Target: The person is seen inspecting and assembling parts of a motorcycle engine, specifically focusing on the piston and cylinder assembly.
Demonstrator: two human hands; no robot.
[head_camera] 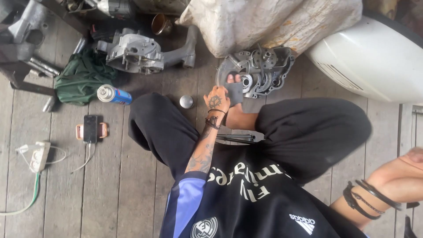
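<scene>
Item: grey engine casing half (260, 70), cast metal with round bores and a curved plate edge, lying on the wooden plank floor (128, 185) in front of the seated person's crossed legs, its far side against a dirty white sack (264, 22).

Left hand (217, 100): tattooed on the back, cords around the wrist, reaching forward to the casing's near left edge. Its fingers are curled closed on a dark grey rag or pad (235, 92), pressed against the casing. A bare foot (240, 117) lies just beneath.

Right hand (416, 156): at the right edge of the frame, well apart from the casing, mostly cut off; dark bands on the wrist; whether the fingers are open or closed cannot be told.

Near the legs: a slim dark hand tool (240, 138) lying across the lap, and a small round metal cap (186, 102) on the floor just left of the left hand.

Further left: a blue spray can (113, 94) lying on its side, touching a crumpled green cloth (83, 77); a phone (90, 129) with a white cable; a white power strip (39, 155).

Top left: a second grey engine casing (136, 53) and a brass-coloured cup (161, 24).

Right: a white curved body panel (374, 57).
</scene>
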